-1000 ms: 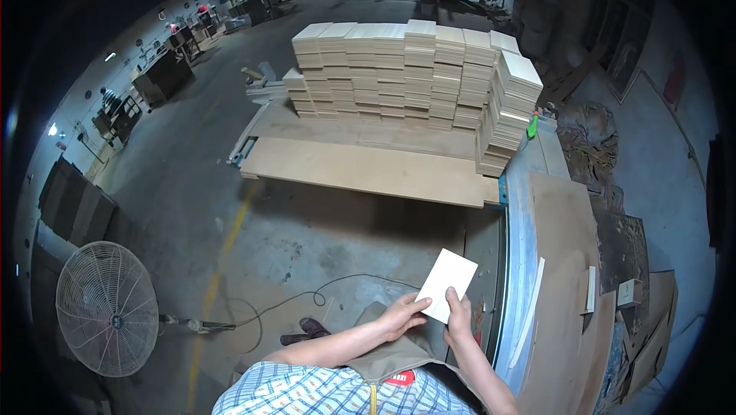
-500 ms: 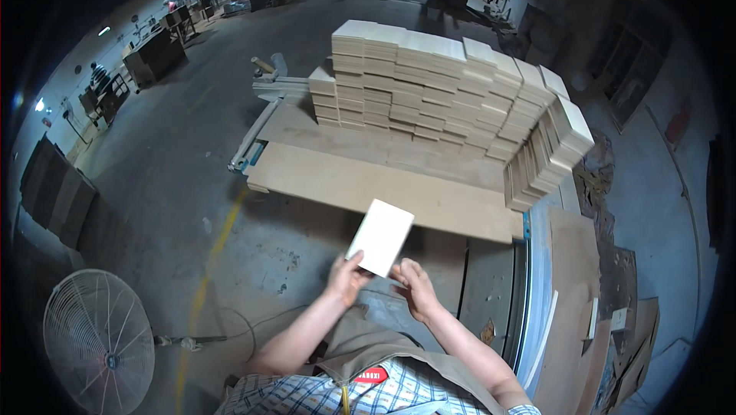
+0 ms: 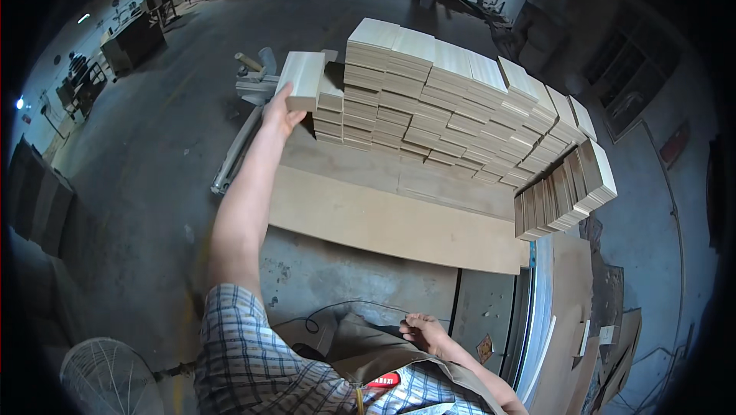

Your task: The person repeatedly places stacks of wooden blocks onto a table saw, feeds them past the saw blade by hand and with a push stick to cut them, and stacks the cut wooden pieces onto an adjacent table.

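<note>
My left arm is stretched far forward, and my left hand (image 3: 284, 114) grips the near end of a thick bundle of pale wooden boards (image 3: 302, 76). The bundle is at the left end of the long stacked wall of boards (image 3: 429, 97), above the lower pile there. Whether it rests on that pile I cannot tell. Close to my body, my right hand (image 3: 425, 332) hangs beside the apron (image 3: 366, 347) with its fingers curled in, and nothing shows in it.
The stacks stand on a brown panel worktop (image 3: 383, 219). More boards (image 3: 567, 189) lean on edge at its right end. A metal guide with a handle (image 3: 257, 82) is at the far left. A fan (image 3: 111, 380) stands at lower left, cardboard sheets (image 3: 571, 285) at right.
My left hand has carried the boards from in front of my body forward and left to the stack's left end. My right hand has drawn back toward my body and curled.
</note>
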A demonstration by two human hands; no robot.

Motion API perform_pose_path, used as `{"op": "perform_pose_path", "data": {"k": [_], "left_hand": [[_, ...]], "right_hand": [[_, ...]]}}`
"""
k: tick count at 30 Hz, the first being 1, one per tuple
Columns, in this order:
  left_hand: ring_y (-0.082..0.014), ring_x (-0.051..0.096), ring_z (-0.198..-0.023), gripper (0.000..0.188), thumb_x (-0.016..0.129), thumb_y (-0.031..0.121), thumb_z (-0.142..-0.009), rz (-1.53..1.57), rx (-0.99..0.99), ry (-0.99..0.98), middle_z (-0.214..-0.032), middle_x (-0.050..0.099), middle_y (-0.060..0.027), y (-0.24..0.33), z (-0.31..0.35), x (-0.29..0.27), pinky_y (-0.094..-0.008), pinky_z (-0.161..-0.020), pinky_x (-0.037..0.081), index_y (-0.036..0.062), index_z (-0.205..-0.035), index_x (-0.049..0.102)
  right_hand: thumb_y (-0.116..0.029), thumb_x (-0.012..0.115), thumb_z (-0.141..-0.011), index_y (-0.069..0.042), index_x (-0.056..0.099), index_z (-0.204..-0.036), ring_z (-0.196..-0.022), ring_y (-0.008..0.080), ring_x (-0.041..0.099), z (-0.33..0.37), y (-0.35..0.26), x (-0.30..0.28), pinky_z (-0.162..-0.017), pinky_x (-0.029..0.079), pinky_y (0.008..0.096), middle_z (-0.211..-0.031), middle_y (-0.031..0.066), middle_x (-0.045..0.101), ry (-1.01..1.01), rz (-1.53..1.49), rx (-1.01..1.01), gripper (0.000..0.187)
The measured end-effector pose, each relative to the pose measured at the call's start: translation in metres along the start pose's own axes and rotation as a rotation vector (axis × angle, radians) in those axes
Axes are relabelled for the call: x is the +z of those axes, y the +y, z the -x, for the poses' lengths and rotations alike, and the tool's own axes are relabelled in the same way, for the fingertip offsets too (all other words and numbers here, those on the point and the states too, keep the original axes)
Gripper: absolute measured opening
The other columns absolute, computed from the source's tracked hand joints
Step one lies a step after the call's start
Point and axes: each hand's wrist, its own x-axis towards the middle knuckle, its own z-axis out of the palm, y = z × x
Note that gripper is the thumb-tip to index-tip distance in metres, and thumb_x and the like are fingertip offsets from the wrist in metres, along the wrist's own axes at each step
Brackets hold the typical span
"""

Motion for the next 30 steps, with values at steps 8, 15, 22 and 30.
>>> {"op": "perform_pose_path", "data": {"k": [8,15,22,30], "left_hand": [[-0.0315,0.055,-0.13,0.058,0.073,0.042,-0.095,-0.123,-0.134,-0.022,-0.138,0.06,-0.0116,0.004,-0.06,0.053,-0.0552,-0.109,0.044,0.0139,-0.142,0.053],[-0.0269,0.052,-0.136,0.064,0.072,0.049,-0.094,-0.463,-0.101,0.0,-0.149,0.054,-0.0134,0.002,-0.066,0.08,-0.0549,-0.112,0.038,0.0142,-0.145,0.053],[-0.0296,0.033,-0.152,0.086,0.07,0.061,-0.089,-0.686,-0.086,-0.118,-0.16,0.045,-0.0145,0.022,-0.067,0.056,-0.0578,-0.118,0.022,0.0111,-0.155,0.046],[-0.0323,0.033,-0.149,0.083,0.068,0.06,-0.091,-0.511,-0.055,-0.261,-0.159,0.043,-0.0083,-0.023,-0.097,0.055,-0.059,-0.117,0.032,0.0187,-0.157,0.04]], "right_hand": [[-0.014,0.065,-0.102,-0.001,0.064,-0.119,-0.093,0.0227,0.072,-0.022,0.008,0.011,-0.079,0.061,0.034,-0.104,0.0112,0.071,0.021,-0.016,0.018,0.021],[-0.012,0.066,-0.101,0.0,0.064,-0.119,-0.092,0.0248,0.073,-0.034,0.002,0.012,-0.078,0.062,0.0345,-0.105,0.0127,0.071,0.032,-0.029,0.023,0.021],[-0.014,0.065,-0.102,-0.004,0.066,-0.112,-0.088,0.016,0.071,-0.033,0.005,0.016,-0.071,0.061,0.026,-0.102,0.0051,0.07,0.018,-0.053,0.029,0.014],[-0.015,0.063,-0.102,-0.006,0.066,-0.104,-0.073,0.0106,0.065,-0.016,0.02,-0.003,-0.062,0.056,0.0228,-0.089,0.0027,0.068,0.174,-0.065,0.013,0.009]]}}
